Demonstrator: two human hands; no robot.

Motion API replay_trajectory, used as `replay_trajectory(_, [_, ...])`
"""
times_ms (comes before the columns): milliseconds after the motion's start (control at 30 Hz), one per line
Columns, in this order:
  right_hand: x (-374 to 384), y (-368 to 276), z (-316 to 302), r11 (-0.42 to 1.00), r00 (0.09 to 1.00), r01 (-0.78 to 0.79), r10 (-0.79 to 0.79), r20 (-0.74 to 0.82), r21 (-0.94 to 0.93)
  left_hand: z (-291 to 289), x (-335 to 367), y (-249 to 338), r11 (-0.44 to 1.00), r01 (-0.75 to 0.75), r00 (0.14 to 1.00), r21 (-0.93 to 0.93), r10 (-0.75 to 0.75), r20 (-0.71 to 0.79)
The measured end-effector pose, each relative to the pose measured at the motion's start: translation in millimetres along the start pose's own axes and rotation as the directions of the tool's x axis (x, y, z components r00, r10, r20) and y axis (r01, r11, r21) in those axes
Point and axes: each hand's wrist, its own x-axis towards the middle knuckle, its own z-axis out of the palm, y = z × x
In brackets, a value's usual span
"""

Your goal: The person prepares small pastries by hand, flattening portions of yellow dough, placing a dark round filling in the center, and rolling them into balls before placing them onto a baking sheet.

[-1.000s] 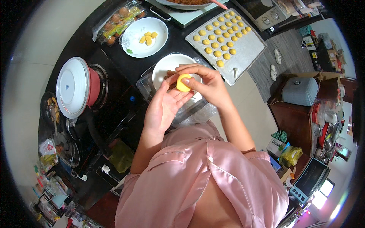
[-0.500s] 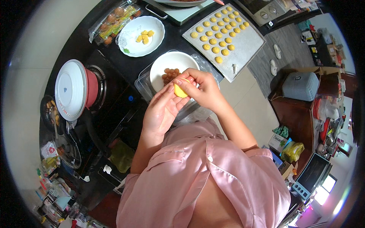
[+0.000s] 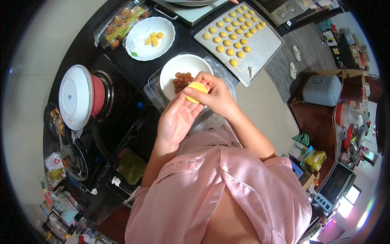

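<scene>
Yellow dough (image 3: 196, 93), a flattened round, is gripped between the left hand (image 3: 177, 118) and right hand (image 3: 218, 94), apparently being thinned, calling next for gentle, even thumb pressure, near a white bowl (image 3: 186, 62) of brown balls (image 3: 183, 78).

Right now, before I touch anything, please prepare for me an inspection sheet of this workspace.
Surface: black counter, partly covered.
Job's things: flattened yellow dough, held; brown balls inside white bowl; yellow rounds on metal tray.
Clutter: clear package, plate with yellow chunks, red pot with white cover.
Hands: left hand and right hand both hold the dough.
Cables: possible thin cord beside grey box; unclear.
Surroundings: grey floor with white shoes; brown cabinet at right.
</scene>
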Motion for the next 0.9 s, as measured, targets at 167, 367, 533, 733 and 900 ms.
replay_trajectory(167, [-4,2,-1,0.997,0.997,0.056,-0.059,0.04,0.057,0,0,-4,0.997,0.003,1.0,-0.073,-0.004,-0.018])
replay_trajectory(367, [2,9,-2,0.98,0.994,-0.08,0.066,0.082,0.183,-6,-2,-7,1.0,0.006,0.998,-0.008,-0.007,-0.06])
replay_trajectory(533, [3,18,1,0.996,0.995,-0.086,0.085,0.043,0.021,-16,-2,-5,0.999,0.001,0.999,0.049,0.001,-0.047])
replay_trajectory(733, [5,4,10,0.928,0.963,-0.263,0.267,0.02,0.266,-25,0,-8,0.999,-0.052,0.992,-0.017,0.049,-0.115])
replay_trajectory(900, [4,30,6,0.98,0.988,-0.063,0.034,0.153,0.188,-21,-4,-7,0.993,-0.059,0.993,-0.101,0.047,-0.112])
